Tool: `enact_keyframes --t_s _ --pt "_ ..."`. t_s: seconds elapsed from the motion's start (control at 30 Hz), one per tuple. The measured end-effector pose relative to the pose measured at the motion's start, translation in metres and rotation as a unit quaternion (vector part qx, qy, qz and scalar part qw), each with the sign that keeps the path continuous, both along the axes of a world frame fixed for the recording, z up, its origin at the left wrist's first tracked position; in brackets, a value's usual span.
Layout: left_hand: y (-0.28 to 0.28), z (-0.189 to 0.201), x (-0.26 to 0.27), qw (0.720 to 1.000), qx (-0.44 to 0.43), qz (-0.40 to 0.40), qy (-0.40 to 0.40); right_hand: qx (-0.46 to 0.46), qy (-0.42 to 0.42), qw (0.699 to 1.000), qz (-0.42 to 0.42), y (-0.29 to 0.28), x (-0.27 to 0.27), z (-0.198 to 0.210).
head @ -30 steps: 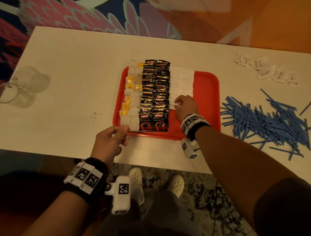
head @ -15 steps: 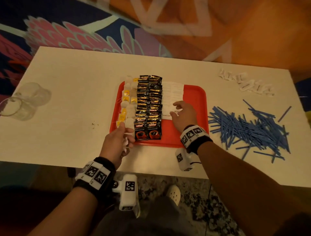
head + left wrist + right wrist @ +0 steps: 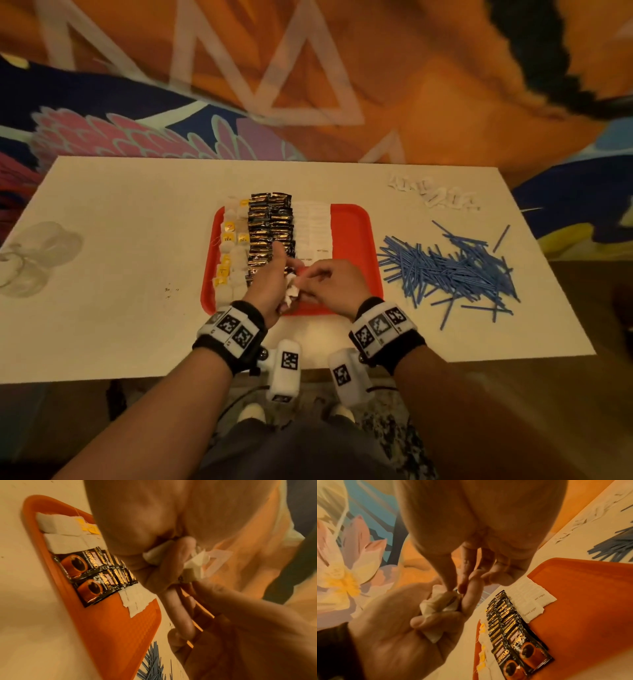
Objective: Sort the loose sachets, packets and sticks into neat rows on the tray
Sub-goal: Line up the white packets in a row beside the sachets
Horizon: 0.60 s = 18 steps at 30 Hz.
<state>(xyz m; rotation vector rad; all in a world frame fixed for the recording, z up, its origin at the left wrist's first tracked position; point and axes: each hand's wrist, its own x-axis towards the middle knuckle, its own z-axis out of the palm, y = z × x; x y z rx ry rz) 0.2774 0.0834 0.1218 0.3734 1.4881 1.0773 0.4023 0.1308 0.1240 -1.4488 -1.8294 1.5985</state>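
Note:
A red tray (image 3: 352, 240) holds a row of tea bags (image 3: 229, 240), two rows of black coffee sachets (image 3: 270, 226) and a row of white sugar sachets (image 3: 313, 226). Both hands meet above the tray's near part. My left hand (image 3: 270, 284) grips a crumpled bunch of white sachets (image 3: 436, 601) in its palm. My right hand (image 3: 329, 284) pinches the top of that bunch (image 3: 193, 566) with thumb and forefinger. The nearest sugar sachets (image 3: 532, 601) read "brown sugar".
A pile of blue sticks (image 3: 448, 270) lies on the white table right of the tray. Loose white sachets (image 3: 435, 197) lie at the back right. Clear plastic cups (image 3: 30, 260) stand at the far left. The tray's right third is bare.
The left hand moved right from the tray's near left corner to over its near part. The right hand drew back from the sugar row and met it at the bunch.

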Motion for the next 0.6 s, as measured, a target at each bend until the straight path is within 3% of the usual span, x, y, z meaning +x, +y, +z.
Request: enact_keyframes --t_s 0.13,0.27,0.37,0.5,0.6 --pt "0.008 0.010 0.004 1.000 0.023 -0.009 0.012 -0.060 0.103 0.991 -0.055 -0.005 0.006 0.015" --pt "0.011 0.015 0.004 0.998 0.057 -0.005 0.039 0.064 0.005 0.998 -0.027 -0.007 0.008 0.024" --pt "0.012 0.018 0.007 0.997 0.072 -0.014 0.027 0.105 -0.017 0.993 -0.053 -0.005 0.005 0.023" --pt "0.006 0.022 0.007 0.995 0.087 -0.038 -0.036 0.010 0.052 0.990 -0.133 0.001 0.008 0.017" --pt "0.002 0.015 0.003 0.992 0.104 -0.064 0.015 -0.014 0.075 0.987 -0.145 0.005 0.014 0.017"
